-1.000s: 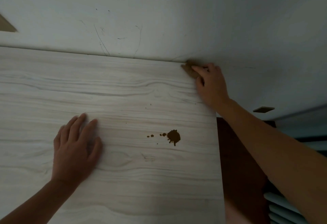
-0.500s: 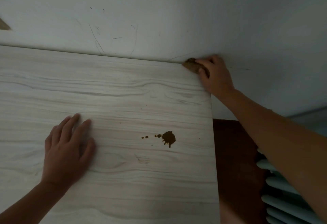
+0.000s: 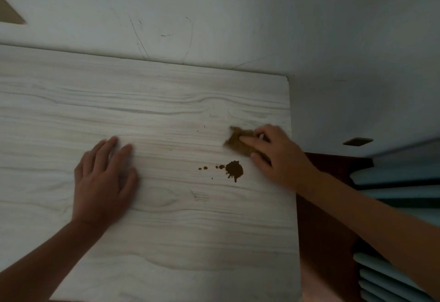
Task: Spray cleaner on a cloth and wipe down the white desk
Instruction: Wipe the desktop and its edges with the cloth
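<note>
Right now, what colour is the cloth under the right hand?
Brown, a tan shade; the cloth shows, motion-blurred, in the head view.

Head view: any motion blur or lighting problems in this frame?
Head view: dim, flat light with a greenish cast, no glare. The brown cloth and right hand are motion-blurred; the left hand is slightly soft at the fingertips. The brown stain and desk grain stay sharp.

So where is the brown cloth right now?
In the head view, the cloth is under the right hand on the desk, near its right edge, just above the brown stain.
</note>
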Demonstrator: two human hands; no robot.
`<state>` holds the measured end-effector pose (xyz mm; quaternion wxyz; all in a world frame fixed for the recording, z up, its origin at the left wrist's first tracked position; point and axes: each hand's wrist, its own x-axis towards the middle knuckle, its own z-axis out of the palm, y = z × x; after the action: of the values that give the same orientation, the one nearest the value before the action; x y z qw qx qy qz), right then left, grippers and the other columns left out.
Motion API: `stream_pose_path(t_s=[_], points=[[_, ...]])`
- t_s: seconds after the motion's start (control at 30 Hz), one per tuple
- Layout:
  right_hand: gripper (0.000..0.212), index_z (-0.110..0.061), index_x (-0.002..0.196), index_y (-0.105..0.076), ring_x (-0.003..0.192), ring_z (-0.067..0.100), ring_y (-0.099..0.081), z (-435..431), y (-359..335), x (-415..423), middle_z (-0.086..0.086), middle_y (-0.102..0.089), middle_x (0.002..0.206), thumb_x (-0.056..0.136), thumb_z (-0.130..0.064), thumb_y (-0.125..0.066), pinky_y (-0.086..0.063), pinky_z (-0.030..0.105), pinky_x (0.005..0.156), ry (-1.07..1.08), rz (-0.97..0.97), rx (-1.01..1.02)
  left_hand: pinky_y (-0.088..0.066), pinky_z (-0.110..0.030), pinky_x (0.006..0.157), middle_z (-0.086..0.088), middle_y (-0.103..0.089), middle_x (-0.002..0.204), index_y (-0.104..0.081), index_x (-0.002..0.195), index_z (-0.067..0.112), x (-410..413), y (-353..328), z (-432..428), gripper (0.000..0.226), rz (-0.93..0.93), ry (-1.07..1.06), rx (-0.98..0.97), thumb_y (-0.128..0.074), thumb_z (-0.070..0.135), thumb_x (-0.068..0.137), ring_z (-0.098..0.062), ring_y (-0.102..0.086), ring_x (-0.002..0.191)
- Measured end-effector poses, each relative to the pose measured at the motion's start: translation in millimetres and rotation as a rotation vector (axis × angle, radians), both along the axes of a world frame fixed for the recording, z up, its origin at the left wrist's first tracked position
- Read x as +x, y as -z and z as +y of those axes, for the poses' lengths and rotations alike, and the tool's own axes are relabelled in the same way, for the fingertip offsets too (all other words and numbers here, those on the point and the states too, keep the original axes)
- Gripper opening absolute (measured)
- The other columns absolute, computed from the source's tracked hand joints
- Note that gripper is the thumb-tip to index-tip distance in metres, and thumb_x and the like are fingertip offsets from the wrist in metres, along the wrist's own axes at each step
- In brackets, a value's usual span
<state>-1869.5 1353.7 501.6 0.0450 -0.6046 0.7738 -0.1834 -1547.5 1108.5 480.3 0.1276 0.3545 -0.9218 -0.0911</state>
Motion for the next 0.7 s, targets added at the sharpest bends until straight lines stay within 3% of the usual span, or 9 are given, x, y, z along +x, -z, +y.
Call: stream_pose_path(t_s=[0.1, 0.2, 0.33, 0.47, 0.6, 0.7], points=[[0.041, -0.019, 0.133, -0.059, 0.101, 0.01, -0.048, 2.2, -3.8, 11.7, 0.0, -0.052, 0.117, 0.093, -0.029, -0.057, -0.038, 0.012, 0.074, -0.097, 0.038, 0.013, -0.033, -0.056, 0.114, -0.015, -0.048, 0.155, -0.057, 0.143, 0.016, -1.9, -1.4, 1.4, 0.06, 0.012, 0.006, -0.004, -0.044, 0.044, 0.092, -0.038, -0.04, 0.144], [0.037, -0.017, 0.123, -0.058, 0.1, 0.014, -0.051, -14.4, -12.8, -10.8, 0.001, -0.055, 0.114, 0.088, -0.028, -0.064, -0.051, 0.024, 0.068, 0.094, 0.064, -0.055, -0.033, -0.056, 0.113, -0.015, -0.048, 0.154, -0.058, 0.142, 0.016, -1.5, -1.3, 1.6, 0.06, 0.014, 0.003, -0.007, -0.044, 0.044, 0.092, -0.039, -0.041, 0.144], [0.034, -0.015, 0.12, -0.058, 0.103, 0.016, -0.049, -27.3, -15.1, -27.2, 0.001, -0.055, 0.114, 0.09, -0.031, -0.065, -0.05, 0.029, 0.073, 0.344, 0.066, -0.074, -0.033, -0.057, 0.114, -0.015, -0.047, 0.155, -0.057, 0.143, 0.015, -1.6, -0.9, 1.0, 0.061, 0.004, 0.009, -0.005, -0.044, 0.044, 0.092, -0.039, -0.04, 0.144], [0.043, -0.014, 0.133, -0.06, 0.11, 0.018, -0.047, -8.1, -7.5, -7.6, 0.002, -0.054, 0.124, 0.094, -0.032, -0.06, -0.046, 0.026, 0.085, 0.199, 0.027, -0.038, -0.032, -0.056, 0.114, -0.015, -0.047, 0.155, -0.057, 0.143, 0.015, -1.9, -2.2, 1.1, 0.061, 0.01, 0.003, 0.004, -0.043, 0.044, 0.091, -0.039, -0.039, 0.145], [0.042, -0.018, 0.134, -0.061, 0.105, 0.014, -0.052, 8.4, -11.0, -18.0, 0.001, -0.056, 0.123, 0.094, -0.03, -0.06, -0.05, 0.022, 0.075, 0.029, 0.108, 0.008, -0.031, -0.056, 0.114, -0.016, -0.048, 0.154, -0.058, 0.142, 0.014, -1.6, -4.1, 2.8, 0.06, 0.013, 0.005, 0.005, -0.044, 0.044, 0.092, -0.038, -0.038, 0.145], [0.043, -0.019, 0.133, -0.062, 0.101, 0.017, -0.053, -2.6, -9.6, -35.9, 0.002, -0.056, 0.118, 0.092, -0.031, -0.06, -0.055, 0.031, 0.066, 0.113, 0.162, -0.005, -0.031, -0.056, 0.115, -0.017, -0.048, 0.154, -0.059, 0.141, 0.012, -2.2, -6.3, 2.5, 0.061, 0.007, 0.006, 0.004, -0.044, 0.043, 0.091, -0.039, -0.039, 0.145]])
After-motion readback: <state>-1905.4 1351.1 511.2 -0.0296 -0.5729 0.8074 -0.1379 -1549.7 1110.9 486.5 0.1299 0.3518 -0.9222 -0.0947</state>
